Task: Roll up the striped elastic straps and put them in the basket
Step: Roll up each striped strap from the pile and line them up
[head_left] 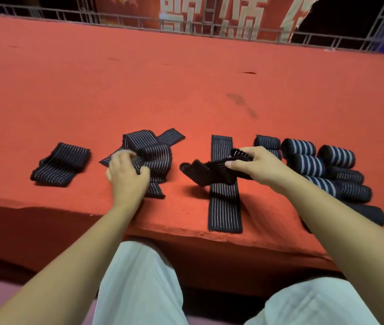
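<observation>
Dark elastic straps with thin white stripes lie along the near edge of a red table (186, 90). My left hand (127, 174) grips a strap in the tangled pile (153, 153) at centre-left. My right hand (254, 165) pinches a loose, twisted strap (207, 171) lifted across a flat strap (225, 202) that runs toward me. A folded strap (62, 164) lies alone at the left. Several rolled straps (320, 165) are bunched at the right, partly behind my right forearm. No basket is in view.
The table's front edge (186, 233) is just above my knees in pale trousers (139, 285). A metal railing (209, 26) and a red banner (221, 15) stand beyond the far edge. Dark smudges (242, 104) mark the cloth at mid-table.
</observation>
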A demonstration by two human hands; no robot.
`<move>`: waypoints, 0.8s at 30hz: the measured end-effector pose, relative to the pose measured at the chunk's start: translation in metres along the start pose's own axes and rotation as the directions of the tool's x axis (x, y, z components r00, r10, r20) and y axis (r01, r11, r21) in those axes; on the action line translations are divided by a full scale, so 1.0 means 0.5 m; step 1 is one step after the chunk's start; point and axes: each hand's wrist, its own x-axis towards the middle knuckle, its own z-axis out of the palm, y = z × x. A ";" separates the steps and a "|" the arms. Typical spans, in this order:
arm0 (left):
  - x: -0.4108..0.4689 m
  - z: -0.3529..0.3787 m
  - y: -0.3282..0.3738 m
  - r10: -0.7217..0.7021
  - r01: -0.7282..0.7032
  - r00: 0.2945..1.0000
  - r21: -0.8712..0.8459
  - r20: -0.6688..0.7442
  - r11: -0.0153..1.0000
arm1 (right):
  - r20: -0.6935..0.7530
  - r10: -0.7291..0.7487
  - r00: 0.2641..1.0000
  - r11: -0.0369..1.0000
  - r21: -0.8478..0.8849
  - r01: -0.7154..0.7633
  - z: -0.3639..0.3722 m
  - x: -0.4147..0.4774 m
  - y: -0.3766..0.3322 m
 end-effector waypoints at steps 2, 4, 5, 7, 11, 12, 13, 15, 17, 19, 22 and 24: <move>-0.009 0.002 0.066 0.182 -0.168 0.981 -0.178 0.063 0.970 | -0.019 -0.070 0.997 0.997 0.039 0.070 0.001 -0.013 -0.016; -0.020 0.000 0.136 0.193 -0.026 0.910 -0.412 0.367 0.911 | -0.014 -0.144 0.990 0.989 0.026 0.144 0.002 -0.023 -0.034; -0.023 0.002 0.161 0.182 0.097 0.842 -0.476 0.507 0.874 | -0.008 -0.174 0.985 0.985 0.010 0.175 0.002 -0.026 -0.041; -0.029 0.014 0.183 0.216 0.187 0.749 -0.513 0.626 0.838 | 0.010 -0.205 0.979 0.978 0.031 0.205 0.001 -0.029 -0.052; -0.037 0.030 0.186 0.223 0.184 0.769 -0.542 0.599 0.820 | -0.070 -0.166 0.984 0.983 0.070 0.171 -0.005 -0.036 -0.046; -0.039 0.029 0.187 0.223 0.207 0.770 -0.564 0.597 0.799 | -0.097 -0.126 0.987 0.987 0.092 0.135 -0.008 -0.038 -0.039; -0.041 0.030 0.186 0.229 0.210 0.773 -0.579 0.592 0.788 | -0.108 -0.082 0.991 0.987 0.128 0.096 -0.012 -0.038 -0.031; -0.045 0.030 0.186 0.237 0.178 0.795 -0.588 0.559 0.789 | -0.078 0.000 0.997 0.975 0.222 0.018 -0.012 -0.037 -0.014; -0.045 0.031 0.188 0.216 0.149 0.855 -0.622 0.472 0.769 | -0.018 0.099 0.995 0.929 0.359 -0.086 -0.005 -0.030 -0.002; -0.033 0.036 0.187 0.086 0.190 0.938 -0.708 0.335 0.680 | -0.001 0.203 0.979 0.862 0.475 -0.178 -0.001 -0.023 0.006; 0.000 0.019 0.177 -0.131 0.290 0.957 -0.836 0.258 0.466 | -0.009 0.253 0.968 0.913 0.334 -0.235 -0.013 -0.016 0.030; 0.009 0.006 0.177 -0.081 0.264 0.960 -0.772 0.268 0.578 | 0.032 0.245 0.969 0.967 0.061 -0.247 -0.019 -0.020 0.042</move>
